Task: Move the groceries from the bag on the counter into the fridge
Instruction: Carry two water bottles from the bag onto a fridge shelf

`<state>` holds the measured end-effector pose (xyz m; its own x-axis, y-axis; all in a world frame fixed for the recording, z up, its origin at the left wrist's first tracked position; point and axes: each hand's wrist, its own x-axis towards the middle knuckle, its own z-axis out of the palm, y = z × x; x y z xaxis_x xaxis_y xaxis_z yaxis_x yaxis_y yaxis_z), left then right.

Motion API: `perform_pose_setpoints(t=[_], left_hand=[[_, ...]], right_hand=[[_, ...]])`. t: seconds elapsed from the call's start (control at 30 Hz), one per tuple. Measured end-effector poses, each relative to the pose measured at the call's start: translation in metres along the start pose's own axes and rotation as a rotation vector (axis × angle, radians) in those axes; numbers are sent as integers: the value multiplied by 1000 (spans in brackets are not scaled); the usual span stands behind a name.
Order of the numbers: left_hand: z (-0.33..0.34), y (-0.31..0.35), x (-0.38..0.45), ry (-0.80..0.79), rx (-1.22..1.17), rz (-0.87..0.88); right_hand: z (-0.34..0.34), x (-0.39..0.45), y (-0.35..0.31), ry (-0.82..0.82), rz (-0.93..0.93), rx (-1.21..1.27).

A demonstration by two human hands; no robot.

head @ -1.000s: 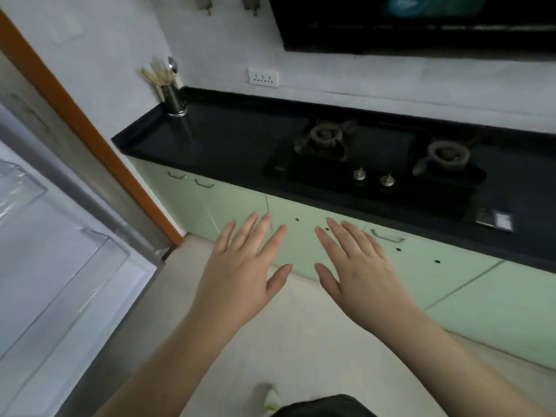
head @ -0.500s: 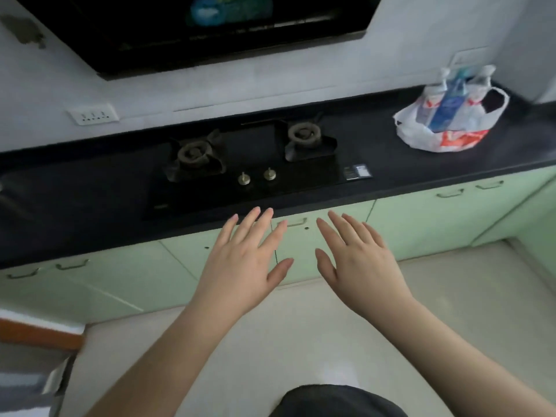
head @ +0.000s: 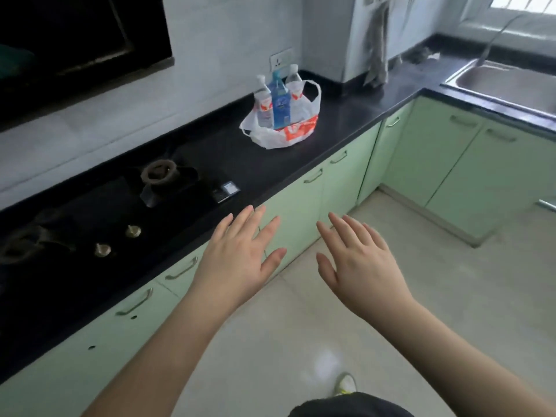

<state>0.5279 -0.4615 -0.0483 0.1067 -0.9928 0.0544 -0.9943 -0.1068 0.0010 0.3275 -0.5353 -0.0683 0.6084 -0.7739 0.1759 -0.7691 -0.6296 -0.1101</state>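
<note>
View has swung right toward the bag [head: 281,132]; both hands' fingers [head: 240,219] stay spread, empty.

Bare table [head: 340,121] lies between my fingers [head: 240,224] and the bag [head: 281,135]; the stove [head: 126,206] crowds the table's left end.

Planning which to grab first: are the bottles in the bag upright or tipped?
Upright: three bottles stand caps-up in the open bag.
</note>
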Motion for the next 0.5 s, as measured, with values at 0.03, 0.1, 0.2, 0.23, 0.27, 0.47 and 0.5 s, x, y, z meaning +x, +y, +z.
perform_pose_setpoints(t=[0.03, 0.1, 0.2, 0.23, 0.27, 0.47, 0.5], left_hand=[[0, 12, 17, -2, -7, 19], [-1, 33, 48, 6, -32, 54], [-9, 55, 91, 38, -39, 69], [-12, 60, 103, 49, -35, 71], [-14, 65, 114, 53, -28, 78], [-14, 72, 160, 28, 2, 107], [-12, 69, 168, 28, -1, 102]], right_hand=[[-3, 3, 17, 6, 24, -2], [-9, 10, 51, 26, 65, -12], [-20, 22, 98, 56, 129, -21], [-22, 28, 111, 62, 148, -27], [-24, 34, 121, 64, 167, -35], [-22, 74, 151, 56, 211, -14], [-20, 83, 153, 59, 208, -5]])
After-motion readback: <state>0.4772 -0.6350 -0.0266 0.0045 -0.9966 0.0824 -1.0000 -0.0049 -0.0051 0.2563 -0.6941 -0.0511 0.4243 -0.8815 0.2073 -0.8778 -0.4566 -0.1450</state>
